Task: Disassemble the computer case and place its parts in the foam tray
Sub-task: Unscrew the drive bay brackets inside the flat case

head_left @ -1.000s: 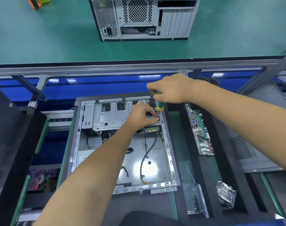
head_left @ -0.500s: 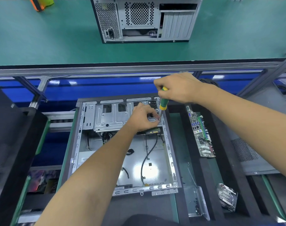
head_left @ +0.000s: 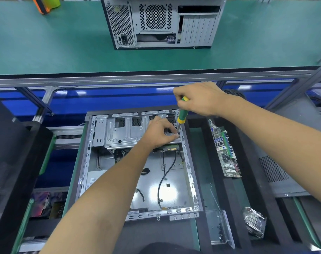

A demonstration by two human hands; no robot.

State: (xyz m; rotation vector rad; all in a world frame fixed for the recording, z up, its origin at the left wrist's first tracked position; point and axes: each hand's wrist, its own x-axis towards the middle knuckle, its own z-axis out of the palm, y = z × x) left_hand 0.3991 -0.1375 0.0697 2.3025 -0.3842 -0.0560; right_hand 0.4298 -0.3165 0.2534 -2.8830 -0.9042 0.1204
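An open computer case (head_left: 190, 173) lies flat in front of me, its metal drive cage (head_left: 123, 132) at the far end and black cables on its floor. My right hand (head_left: 200, 99) grips a green and yellow screwdriver (head_left: 181, 114), tip down at the cage's right corner. My left hand (head_left: 159, 132) rests on the cage with fingers pinched at the screwdriver tip; what they pinch is hidden. To the right, the black foam tray (head_left: 207, 154) holds a motherboard (head_left: 225, 151), a heatsink (head_left: 254, 224) and a clear plastic piece (head_left: 220, 228).
A second computer case (head_left: 161, 22) stands upright on the green bench (head_left: 46, 43) beyond. A grey side panel (head_left: 284, 173) lies at the right. Black foam blocks (head_left: 9, 153) stand at the left. Orange and yellow items (head_left: 46, 4) sit far left on the bench.
My right hand has shifted a little to the right and up with the screwdriver, showing more of its handle. My left hand stays at the cage's corner.
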